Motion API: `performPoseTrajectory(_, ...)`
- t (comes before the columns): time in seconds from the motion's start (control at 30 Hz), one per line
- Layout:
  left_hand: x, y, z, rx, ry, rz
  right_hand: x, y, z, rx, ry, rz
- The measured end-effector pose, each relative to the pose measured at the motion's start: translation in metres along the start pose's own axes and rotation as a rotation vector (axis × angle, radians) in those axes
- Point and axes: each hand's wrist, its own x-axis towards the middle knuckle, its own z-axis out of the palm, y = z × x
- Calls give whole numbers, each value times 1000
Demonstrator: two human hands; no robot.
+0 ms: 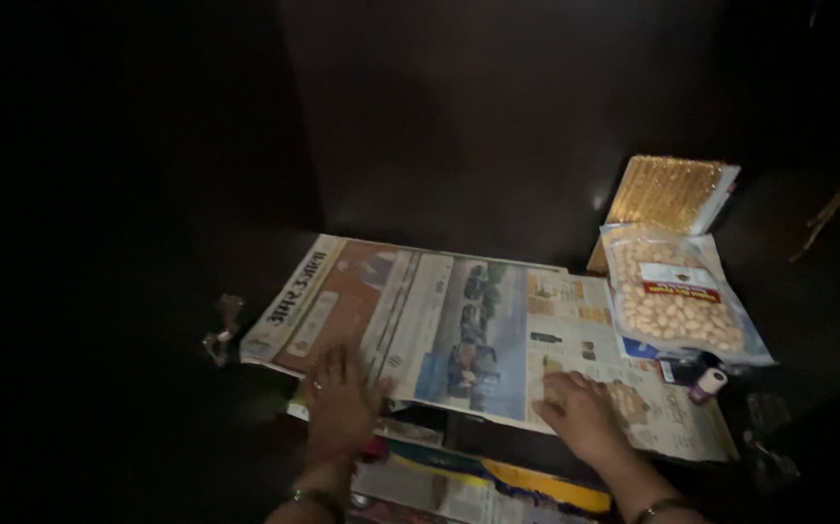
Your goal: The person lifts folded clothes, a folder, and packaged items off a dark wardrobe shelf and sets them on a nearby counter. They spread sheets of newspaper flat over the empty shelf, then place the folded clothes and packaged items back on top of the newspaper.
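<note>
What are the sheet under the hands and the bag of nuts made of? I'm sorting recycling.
The sheet looks like matte newsprint paper: printed columns and photos, soft folds. The bag of nuts looks like glossy clear plastic film: the nuts show through, with glare at its edges. Both hands rest flat on the sheet.

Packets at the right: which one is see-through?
The nearer packet, showing pale nuts inside and overlapping the newspaper's right edge. The gold glittery one behind it is opaque.
</note>
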Motion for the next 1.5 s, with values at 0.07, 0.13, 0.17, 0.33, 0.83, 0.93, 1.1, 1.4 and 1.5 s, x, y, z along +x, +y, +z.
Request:
performPoseTrajectory(0.07, 7, 4, -3, 16, -123, -107, 1, -11, 3, -52, 34, 8)
performPoseTrajectory(0.13, 12, 3, 1, 52, -164, -138, 2, -22, 4, -99, 53, 16)
performPoseTrajectory(0.17, 12, 3, 2, 79, -144, -114, 2, -25, 2, -108, 24, 49)
performPoseTrajectory(0.33, 17, 2, 6, 147, -269, -132, -2, -33, -7, -114, -37, 111)
performPoseTrajectory(0.83, 27, 12, 2, 177, -343, -155, -2, -13, 4, 43, 169, -22)
performPoseTrajectory(0.93, 28, 13, 1, 168, -346, -180, 1, 1, -9, -2, 251, -53)
performPoseTrajectory(1.1, 28, 14, 6, 218, -353, -187, -14, 14, -30, 156, 337, -8)
performPoseTrajectory(1.4, 24, 3, 16, 275, -223, -81, -56, 8, -23, 78, 339, 9)
performPoseTrajectory(1.5, 28, 2, 11, 194, -384, -173, -62, 6, -22, 20, 231, -35)
